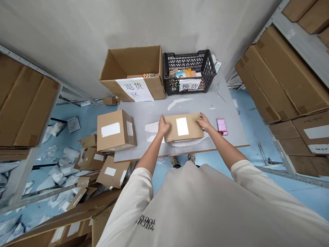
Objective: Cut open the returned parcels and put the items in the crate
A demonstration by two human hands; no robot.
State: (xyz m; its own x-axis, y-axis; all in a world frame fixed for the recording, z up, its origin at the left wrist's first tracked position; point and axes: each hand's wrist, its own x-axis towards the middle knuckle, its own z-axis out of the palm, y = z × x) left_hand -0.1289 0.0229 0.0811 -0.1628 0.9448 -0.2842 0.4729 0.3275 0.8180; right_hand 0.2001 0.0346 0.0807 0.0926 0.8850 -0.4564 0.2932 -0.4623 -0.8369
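A closed cardboard box with a white label on its top is at the front middle of the table. My left hand grips its left end, and my right hand grips its right end. The box's underside is hidden, so I cannot tell whether it rests fully on the table. Just right of my right hand lie a pink notepad and a red and black tool, too small to name surely.
Behind stand an open carton with a paper sign and a black plastic crate holding small packs. A larger labelled box sits at the table's left edge. Cartons and paper litter the floor at left. Shelves of boxes flank both sides.
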